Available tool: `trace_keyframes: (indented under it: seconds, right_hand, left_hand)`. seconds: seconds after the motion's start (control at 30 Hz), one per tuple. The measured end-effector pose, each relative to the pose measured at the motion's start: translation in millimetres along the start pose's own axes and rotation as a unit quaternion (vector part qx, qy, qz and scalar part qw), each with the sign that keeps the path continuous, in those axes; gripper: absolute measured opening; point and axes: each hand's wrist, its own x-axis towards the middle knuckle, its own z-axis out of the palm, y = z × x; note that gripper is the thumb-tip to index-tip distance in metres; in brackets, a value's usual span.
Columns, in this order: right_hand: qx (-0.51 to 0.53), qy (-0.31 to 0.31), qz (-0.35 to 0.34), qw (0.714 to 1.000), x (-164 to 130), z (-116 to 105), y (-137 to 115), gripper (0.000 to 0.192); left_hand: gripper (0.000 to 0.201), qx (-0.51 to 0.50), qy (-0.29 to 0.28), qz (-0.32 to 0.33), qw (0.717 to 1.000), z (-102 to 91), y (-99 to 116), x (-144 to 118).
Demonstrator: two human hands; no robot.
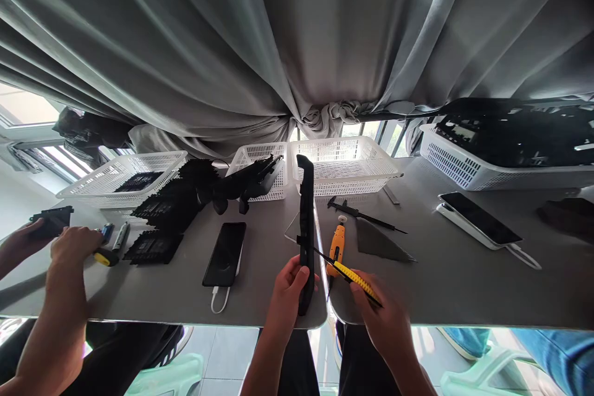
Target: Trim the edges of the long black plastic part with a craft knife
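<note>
Head view: the person's left hand is gripping the near end of a long black plastic part, grip clenched around it, holding it upright on edge so it runs from the near table edge away toward the far baskets. Probably held that way to expose its right side to the tool. The right hand is grasping a yellow utility knife, grip closed on the handle, its thin tip reaching left and touching the part about mid-length.

The part is looking narrow, matte black, slightly curved at the far end, with a small tab near where the tip is meeting it.

An orange tool is lying on the grey table just right of the part, with a dark triangular sheet and a black caliper-like tool beyond it. A phone on a white cable is lying left of the part. White baskets are sitting along the far side; black parts are piled far left.

At the left edge a co-worker's hand is resting near a yellow-tipped tool, the other hand holding a small black piece.
</note>
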Motion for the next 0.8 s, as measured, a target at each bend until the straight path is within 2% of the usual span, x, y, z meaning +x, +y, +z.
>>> trace_keyframes:
  seconds: [0.07,0.27,0.47,0.7,0.8]
  right_hand:
    - [0.0,0.004,-0.003,1.0,-1.3,1.0,2.6,0.031]
    - [0.01,-0.034,0.011,0.999,-3.2,0.1,6.4,0.033]
    - [0.003,-0.024,0.003,1.0,0.6,-0.8,1.6,0.034]
    - [-0.009,-0.003,0.022,1.0,-2.8,0.3,4.1,0.034]
    - [0.005,-0.014,0.014,1.0,-2.7,-1.2,3.9,0.033]
  left_hand:
    - [0.064,0.0,0.002,0.002,1.0,0.8,0.5,-0.2]
    - [0.063,0.023,0.011,0.015,1.0,6.0,2.9,-2.6]
    - [0.058,0.03,0.016,0.041,0.999,11.3,1.5,-3.9]
    - [0.054,0.018,0.036,0.034,0.999,10.1,2.0,-5.5]
    - [0.052,0.019,0.032,0.031,0.999,10.4,1.8,-5.6]
